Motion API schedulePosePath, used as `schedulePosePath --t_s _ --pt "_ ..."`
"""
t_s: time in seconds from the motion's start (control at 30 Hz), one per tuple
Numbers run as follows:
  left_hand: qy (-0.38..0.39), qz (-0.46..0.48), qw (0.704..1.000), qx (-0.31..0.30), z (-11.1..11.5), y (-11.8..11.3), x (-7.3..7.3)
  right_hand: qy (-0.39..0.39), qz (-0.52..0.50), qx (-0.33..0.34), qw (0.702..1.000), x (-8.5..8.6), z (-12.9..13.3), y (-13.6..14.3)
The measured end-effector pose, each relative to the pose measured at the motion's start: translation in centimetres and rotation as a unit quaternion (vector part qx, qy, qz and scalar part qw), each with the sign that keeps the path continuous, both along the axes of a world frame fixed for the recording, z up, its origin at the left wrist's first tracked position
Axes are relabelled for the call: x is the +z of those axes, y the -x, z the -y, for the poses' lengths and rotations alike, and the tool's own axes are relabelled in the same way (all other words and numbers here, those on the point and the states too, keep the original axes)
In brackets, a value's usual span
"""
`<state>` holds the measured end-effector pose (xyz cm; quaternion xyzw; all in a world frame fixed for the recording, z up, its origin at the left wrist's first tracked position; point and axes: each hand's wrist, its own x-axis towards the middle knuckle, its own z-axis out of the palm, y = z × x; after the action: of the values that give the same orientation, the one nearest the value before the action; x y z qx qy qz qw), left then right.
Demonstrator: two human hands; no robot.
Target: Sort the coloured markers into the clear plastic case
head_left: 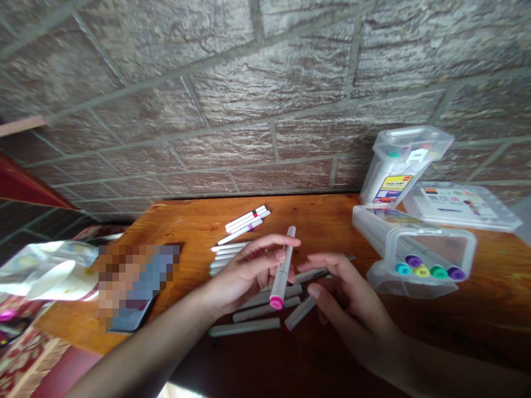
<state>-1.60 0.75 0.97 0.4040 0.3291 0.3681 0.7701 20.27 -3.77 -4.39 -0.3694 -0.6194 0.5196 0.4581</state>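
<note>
A white marker with a pink end (pixel 283 271) is pinched between the thumb and fingers of my left hand (pixel 249 271), above the middle of the table. Just right of it, my right hand (pixel 352 298) hovers with thumb and fingers apart, holding nothing that I can see. Below both hands lie several loose white markers (pixel 244 327), partly hidden by the fingers. Behind my left hand a row of markers with coloured ends (pixel 224 257) lies side by side. Farther back sits a small group of slimmer white pens (pixel 246 220).
An open clear plastic case (pixel 390 243) lies on its side at right, several markers inside. Behind it stand a closed marker case (pixel 400 166) and a flat clear box (pixel 460 204). A phone (pixel 133 315) and a white cup (pixel 62 279) are at left. A brick wall (pixel 269 94) borders the table (pixel 182 218).
</note>
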Motion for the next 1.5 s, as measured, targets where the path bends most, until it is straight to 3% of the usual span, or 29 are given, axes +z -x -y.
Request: schedulePosePath --t_s 0.37,0.6,0.77,0.87,1.03,1.17,1.33,1.5 --pt "-0.024 -0.056 0.998 0.008 0.1 -0.2 0.3 -0.059 0.043 0.003 0.997 0.5 0.2 -0.1" --pt "-0.099 -0.147 0.982 -0.060 0.7 0.2 0.6 -0.048 0.077 -0.012 0.996 0.5 -0.4 0.1" --pt "-0.073 -0.128 0.980 -0.133 0.8 0.3 0.2 -0.089 0.128 -0.038 0.987 0.4 -0.4 0.0" --pt "-0.063 -0.116 0.980 -0.147 1.0 0.2 0.3 -0.123 0.141 -0.042 0.981 0.6 -0.4 -0.1" --pt "-0.099 -0.121 0.982 -0.105 1.2 0.0 1.0 -0.100 0.130 -0.041 0.986 0.9 -0.6 -0.1" --pt "-0.157 -0.071 0.984 -0.055 1.2 0.1 0.8 -0.046 0.110 -0.045 0.992 1.0 -0.9 0.0" --pt "-0.285 -0.095 0.952 -0.051 1.6 0.0 0.4 -0.020 0.086 -0.048 0.995 1.0 -1.1 0.0" --pt "-0.337 -0.140 0.931 -0.031 1.7 -0.3 0.1 -0.011 0.073 -0.052 0.996 1.0 -1.0 0.0"
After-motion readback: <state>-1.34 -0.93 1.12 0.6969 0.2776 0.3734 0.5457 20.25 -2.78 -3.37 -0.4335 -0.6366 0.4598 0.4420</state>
